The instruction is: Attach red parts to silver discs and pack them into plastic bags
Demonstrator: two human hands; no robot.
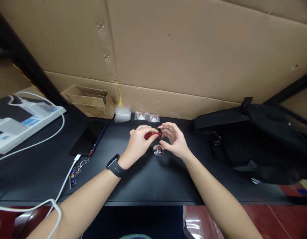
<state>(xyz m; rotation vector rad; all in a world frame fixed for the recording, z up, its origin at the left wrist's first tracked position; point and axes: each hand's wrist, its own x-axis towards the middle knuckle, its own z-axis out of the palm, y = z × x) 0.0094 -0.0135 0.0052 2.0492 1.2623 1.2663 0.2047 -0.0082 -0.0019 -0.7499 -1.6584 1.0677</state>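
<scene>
Over the middle of the black desk, my left hand [141,138] pinches a small bundle of red cord [148,135] between thumb and fingers. My right hand [177,141] curls around a small round metal disc [160,134], held on edge where the cord meets it. Fingers partly cover the disc, and a short shiny stem seems to stick out of its right side. Just below the hands, a second shiny metal disc [156,151] lies flat on the desk with red material at its centre.
Behind the hands lie two clear-bagged discs [153,118], a stack of clear plastic bags [123,114] and an open cardboard box [90,103]. To the left are a phone [90,137], white cable [64,181], key ring [73,177] and power strip [34,121]. A black bag [258,142] occupies the right.
</scene>
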